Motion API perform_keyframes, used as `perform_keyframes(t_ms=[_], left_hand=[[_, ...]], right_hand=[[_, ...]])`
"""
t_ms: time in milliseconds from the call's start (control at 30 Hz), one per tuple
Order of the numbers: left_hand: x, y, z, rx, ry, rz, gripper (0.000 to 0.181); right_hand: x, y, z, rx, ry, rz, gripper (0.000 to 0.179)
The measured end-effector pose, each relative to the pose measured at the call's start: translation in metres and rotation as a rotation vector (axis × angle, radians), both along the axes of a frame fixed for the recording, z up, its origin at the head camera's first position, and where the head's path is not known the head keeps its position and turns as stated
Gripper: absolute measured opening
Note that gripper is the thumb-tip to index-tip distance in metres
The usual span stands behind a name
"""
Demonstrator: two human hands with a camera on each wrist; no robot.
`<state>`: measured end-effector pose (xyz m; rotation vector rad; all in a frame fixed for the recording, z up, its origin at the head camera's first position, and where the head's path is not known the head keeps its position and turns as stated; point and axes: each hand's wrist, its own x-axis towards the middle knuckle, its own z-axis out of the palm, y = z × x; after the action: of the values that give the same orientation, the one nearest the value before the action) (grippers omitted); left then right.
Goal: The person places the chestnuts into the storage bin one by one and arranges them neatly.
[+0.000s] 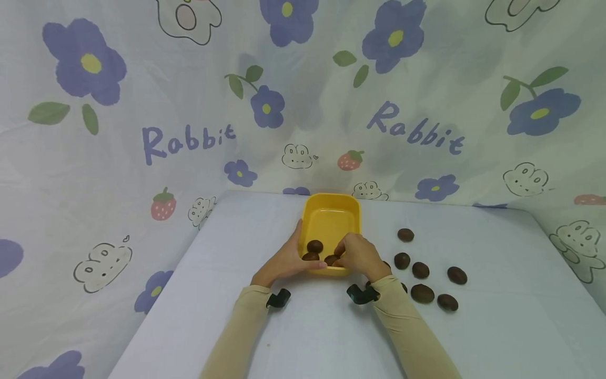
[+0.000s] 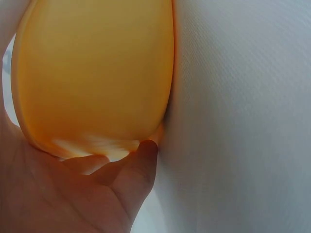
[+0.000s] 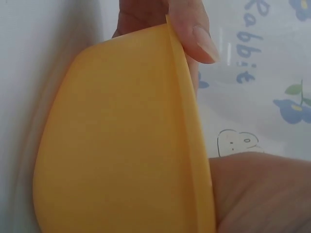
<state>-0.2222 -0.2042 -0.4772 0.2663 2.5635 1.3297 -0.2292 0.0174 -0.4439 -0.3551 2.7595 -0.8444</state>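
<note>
A yellow plastic tray stands on the white table. My left hand grips its near left corner, thumb lying over the front rim; the left wrist view shows the fingers of this hand against the wall. Inside the tray, near the front, lie dark brown, egg-shaped pieces, smooth like stones. My right hand reaches over the right rim, its curled fingers at a brown piece on the tray floor. In the right wrist view the tray wall hides these fingertips.
Several more brown pieces lie scattered on the table to the right of the tray, some partly hidden by my right wrist. A patterned cloth hangs behind and beside the table.
</note>
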Motion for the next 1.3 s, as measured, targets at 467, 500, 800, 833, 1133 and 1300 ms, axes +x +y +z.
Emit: perform_keyframes(t_ms=[467, 500, 800, 833, 1133, 1300], left_hand=[[0.002, -0.002, -0.003, -0.016, 0.014, 0.004, 0.14], [0.002, -0.002, -0.004, -0.015, 0.015, 0.002, 0.14], [0.0, -0.002, -0.002, -0.014, 0.02, 0.0, 0.141], [-0.001, -0.002, -0.002, -0.014, 0.02, 0.0, 0.142], [-0.002, -0.001, 0.0, -0.01, 0.012, 0.0, 0.142], [-0.002, -0.002, -0.003, -0.014, 0.02, 0.0, 0.145]], right_hand=[[0.002, 0.0, 0.003, 0.031, 0.014, 0.008, 0.024], [0.002, 0.002, 0.005, 0.025, 0.015, 0.005, 0.025], [-0.008, 0.063, 0.033, -0.27, 0.125, -0.108, 0.037], [-0.01, 0.072, 0.034, -0.299, 0.153, -0.122, 0.036], [-0.02, 0.14, 0.021, -0.398, 0.351, -0.296, 0.034], [-0.023, 0.157, 0.006, -0.402, 0.382, -0.375, 0.033]])
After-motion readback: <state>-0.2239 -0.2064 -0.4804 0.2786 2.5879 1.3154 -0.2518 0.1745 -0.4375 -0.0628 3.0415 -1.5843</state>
